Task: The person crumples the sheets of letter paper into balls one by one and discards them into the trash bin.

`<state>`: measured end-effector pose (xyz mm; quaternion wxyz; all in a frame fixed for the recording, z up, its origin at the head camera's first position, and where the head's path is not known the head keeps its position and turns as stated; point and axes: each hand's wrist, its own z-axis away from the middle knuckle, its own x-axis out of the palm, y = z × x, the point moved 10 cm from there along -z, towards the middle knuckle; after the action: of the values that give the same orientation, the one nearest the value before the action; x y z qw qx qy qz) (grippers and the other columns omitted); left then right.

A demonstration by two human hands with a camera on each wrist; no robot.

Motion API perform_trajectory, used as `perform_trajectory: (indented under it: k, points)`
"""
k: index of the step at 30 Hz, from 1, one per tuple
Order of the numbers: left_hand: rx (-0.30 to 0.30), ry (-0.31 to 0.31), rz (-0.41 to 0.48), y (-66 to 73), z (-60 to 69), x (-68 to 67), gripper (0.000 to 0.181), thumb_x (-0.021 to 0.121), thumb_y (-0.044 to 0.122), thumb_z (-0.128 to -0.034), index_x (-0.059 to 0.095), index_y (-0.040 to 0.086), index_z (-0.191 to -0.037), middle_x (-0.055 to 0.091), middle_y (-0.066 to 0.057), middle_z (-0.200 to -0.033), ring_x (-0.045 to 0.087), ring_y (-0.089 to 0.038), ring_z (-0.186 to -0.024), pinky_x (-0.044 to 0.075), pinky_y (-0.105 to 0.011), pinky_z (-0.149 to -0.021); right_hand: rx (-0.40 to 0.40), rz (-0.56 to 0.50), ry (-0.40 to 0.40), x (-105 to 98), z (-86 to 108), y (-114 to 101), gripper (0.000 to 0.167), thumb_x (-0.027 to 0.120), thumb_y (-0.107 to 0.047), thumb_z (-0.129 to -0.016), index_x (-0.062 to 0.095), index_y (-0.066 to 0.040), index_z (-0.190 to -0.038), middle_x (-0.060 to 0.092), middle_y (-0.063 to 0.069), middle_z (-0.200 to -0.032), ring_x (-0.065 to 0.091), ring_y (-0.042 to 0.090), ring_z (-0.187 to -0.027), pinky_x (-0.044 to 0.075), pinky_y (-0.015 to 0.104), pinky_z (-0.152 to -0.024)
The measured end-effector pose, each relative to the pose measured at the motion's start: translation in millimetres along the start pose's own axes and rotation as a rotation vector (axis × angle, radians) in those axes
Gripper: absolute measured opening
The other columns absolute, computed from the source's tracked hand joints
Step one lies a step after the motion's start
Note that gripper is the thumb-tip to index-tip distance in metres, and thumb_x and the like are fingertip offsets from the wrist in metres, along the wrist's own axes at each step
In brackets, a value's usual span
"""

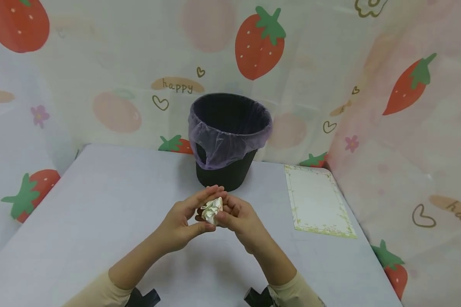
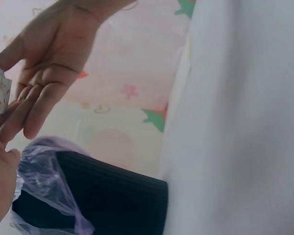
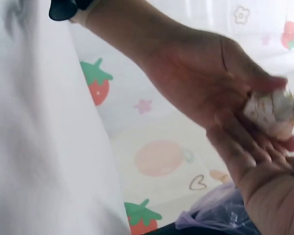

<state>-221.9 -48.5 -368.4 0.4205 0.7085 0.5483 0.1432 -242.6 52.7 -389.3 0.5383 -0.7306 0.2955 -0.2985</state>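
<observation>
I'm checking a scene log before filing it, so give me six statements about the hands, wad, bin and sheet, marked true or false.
1. The left hand and right hand both touch the wad. True.
2. A purple liner hangs over the rim of the bin. True.
3. The bin lies on its side. False: it stands upright.
4. The sheet has a patterned border. True.
5. The sheet lies left of the bin. False: it lies to the right.
6. The wad is inside the bin. False: it is between the hands.
</observation>
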Motion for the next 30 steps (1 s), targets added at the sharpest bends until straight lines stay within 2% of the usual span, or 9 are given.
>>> perform_trajectory:
  k: [2, 5, 8, 12, 16, 19, 22, 26, 30]
  points:
    - [0.008, -0.01, 0.015, 4.0, -0.2, -0.6, 0.084, 0.076, -0.007, -0.0858, 0.035, 0.006, -0.158, 0.052, -0.011, -0.154, 0.04, -0.023, -0.149, 0.033, -0.028, -0.121, -0.012, -0.028, -0.11, 3.9, 1.1, -2.7, 0.082, 0.073, -0.045, -0.092, 0.043, 0.014, -0.139, 0.069, 0.004, -0.119, 0.07, 0.014, -0.109, 0.058, 0.026, -0.093]
    - [0.05, -0.021, -0.017, 11.6, -0.6, -0.1, 0.084, 0.076, -0.006, -0.0863, 0.036, 0.006, -0.158, 0.05, -0.01, -0.155, 0.037, -0.025, -0.151, 0.032, -0.029, -0.122, -0.037, -0.081, -0.215, 9.1, 3.1, -6.3, 0.072, 0.07, -0.038, -0.096, 0.042, 0.012, -0.139, 0.068, 0.006, -0.123, 0.068, 0.014, -0.112, 0.056, 0.026, -0.096]
    - [0.128, -0.017, -0.099, 20.1, -1.0, 0.6, 0.078, 0.077, 0.001, -0.0883, 0.038, 0.002, -0.157, 0.049, -0.011, -0.156, 0.039, -0.026, -0.149, 0.028, -0.035, -0.125, -0.061, -0.087, -0.204, 9.0, 2.7, -7.1, 0.056, 0.072, -0.03, -0.096, 0.049, 0.006, -0.132, 0.069, 0.005, -0.119, 0.069, 0.013, -0.106, 0.057, 0.024, -0.093]
    - [0.197, 0.005, -0.194, 26.0, -0.7, 1.8, 0.073, 0.075, 0.015, -0.0936, 0.039, -0.003, -0.155, 0.048, -0.014, -0.157, 0.046, -0.025, -0.145, 0.024, -0.044, -0.126, -0.08, -0.061, -0.102, 5.4, 0.3, -6.2, 0.045, 0.076, -0.029, -0.094, 0.056, -0.001, -0.123, 0.07, 0.002, -0.107, 0.07, 0.01, -0.096, 0.059, 0.023, -0.085]
    - [0.119, -0.005, -0.199, 18.5, -1.2, 3.6, 0.074, 0.073, 0.013, -0.0955, 0.035, 0.004, -0.158, 0.044, -0.009, -0.16, 0.046, -0.022, -0.144, 0.046, -0.03, -0.11, -0.087, -0.039, -0.001, 1.4, -0.7, -6.0, 0.044, 0.078, -0.028, -0.094, 0.057, 0.001, -0.12, 0.072, 0.002, -0.104, 0.071, 0.01, -0.093, 0.06, 0.023, -0.083]
    - [0.022, -0.024, -0.169, 10.2, -1.5, 5.6, 0.079, 0.072, 0.003, -0.0938, 0.031, 0.011, -0.161, 0.04, -0.004, -0.163, 0.05, -0.018, -0.135, 0.052, -0.024, -0.089, -0.086, -0.016, 0.056, -3.2, -0.2, -6.4, 0.046, 0.078, -0.026, -0.093, 0.057, 0.005, -0.12, 0.073, 0.003, -0.103, 0.071, 0.01, -0.092, 0.06, 0.023, -0.082]
    - [-0.033, -0.009, -0.165, 7.4, -1.2, 4.1, 0.081, 0.072, 0.001, -0.0935, 0.03, 0.014, -0.162, 0.036, -0.002, -0.165, 0.05, -0.019, -0.136, 0.049, -0.025, -0.101, -0.102, 0.003, 0.088, -8.0, -0.4, -8.0, 0.044, 0.077, -0.02, -0.094, 0.057, 0.007, -0.121, 0.074, 0.005, -0.108, 0.073, 0.013, -0.095, 0.06, 0.025, -0.085]
    - [-0.064, 0.02, -0.166, 8.8, -0.9, -0.9, 0.08, 0.072, 0.004, -0.0945, 0.03, 0.016, -0.162, 0.036, 0.0, -0.165, 0.037, -0.022, -0.151, 0.033, -0.03, -0.122, -0.154, 0.016, 0.115, -15.3, -0.9, -14.4, 0.038, 0.075, -0.011, -0.094, 0.056, 0.006, -0.123, 0.074, 0.011, -0.116, 0.074, 0.019, -0.102, 0.06, 0.029, -0.089]
    - [-0.072, 0.038, -0.169, 11.8, -3.0, -10.7, 0.079, 0.072, 0.005, -0.0944, 0.032, 0.017, -0.161, 0.039, -0.002, -0.164, 0.033, -0.021, -0.153, 0.028, -0.031, -0.124, -0.189, 0.021, 0.137, -22.3, -0.9, -20.8, 0.039, 0.074, -0.01, -0.094, 0.055, 0.003, -0.125, 0.072, 0.017, -0.122, 0.073, 0.024, -0.108, 0.06, 0.03, -0.091]
